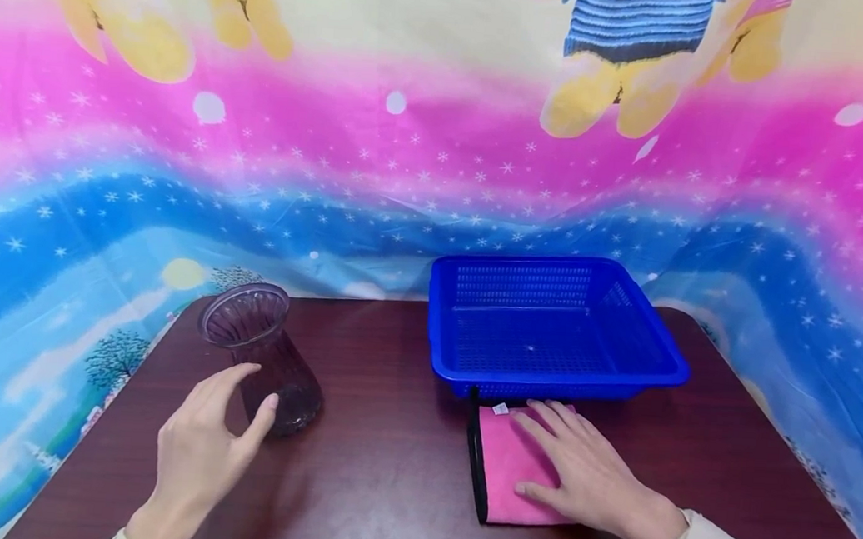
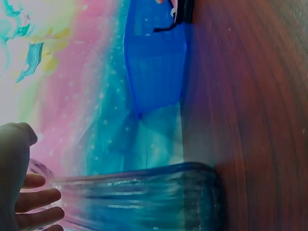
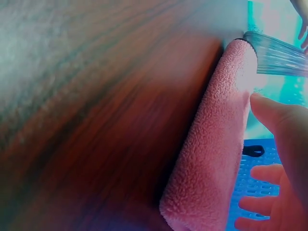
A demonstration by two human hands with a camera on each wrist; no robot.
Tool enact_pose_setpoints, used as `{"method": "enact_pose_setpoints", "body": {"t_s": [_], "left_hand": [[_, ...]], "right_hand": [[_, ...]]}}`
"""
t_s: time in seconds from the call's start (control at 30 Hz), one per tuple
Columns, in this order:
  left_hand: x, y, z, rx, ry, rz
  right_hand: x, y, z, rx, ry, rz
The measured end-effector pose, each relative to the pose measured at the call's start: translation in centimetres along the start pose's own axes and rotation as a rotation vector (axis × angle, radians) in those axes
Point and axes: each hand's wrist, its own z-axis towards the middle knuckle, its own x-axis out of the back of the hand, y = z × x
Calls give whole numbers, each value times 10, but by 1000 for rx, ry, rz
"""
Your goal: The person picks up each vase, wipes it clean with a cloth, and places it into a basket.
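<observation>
A dark, see-through glass vase (image 1: 284, 376) with a flared, ribbed mouth stands on the left of the table. My left hand (image 1: 201, 445) is just in front of it, thumb and fingers spread apart with nothing held; the left wrist view shows the fingers near the vase's neck (image 2: 134, 197). On the right lies a folded pink cloth (image 1: 511, 467) with black edging, a small white tag and a black hanging loop (image 3: 254, 151). Over its right part is my right hand (image 1: 590, 473), fingers extended and thumb held apart. In the right wrist view the cloth looks thick and fluffy.
Behind the cloth, at the table's back right, sits a blue plastic basket (image 1: 554, 387) with perforated walls. The dark brown wooden table (image 1: 380, 466) runs back to a printed curtain (image 1: 379, 157) that surrounds it on the far side and both flanks.
</observation>
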Motion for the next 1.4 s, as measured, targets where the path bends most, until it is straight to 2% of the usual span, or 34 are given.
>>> {"method": "enact_pose_setpoints", "body": {"t_s": [0.2, 0.47, 0.57, 0.67, 0.83, 0.93, 1.17, 1.4], "left_hand": [[2, -8, 1, 67, 25, 4], [1, -17, 4, 179, -11, 54], [1, -20, 7, 222, -54, 79], [0, -23, 12, 262, -126, 91], [-4, -27, 20, 322, -261, 58], [-6, -29, 23, 345, -311, 32], [-5, -36, 29, 370, -361, -36], [-6, -41, 30, 368, -381, -137]], "right_hand": [[-1, 1, -1, -3, -6, 8], [0, 2, -3, -24, -35, 23], [0, 3, -3, -20, -40, 18], [0, 4, -3, -14, -35, 8], [1, 6, -4, -13, -38, 1], [1, 7, -4, -16, -54, 7], [4, 7, -2, -42, -153, 41], [4, 6, 2, -21, -181, 75]]}}
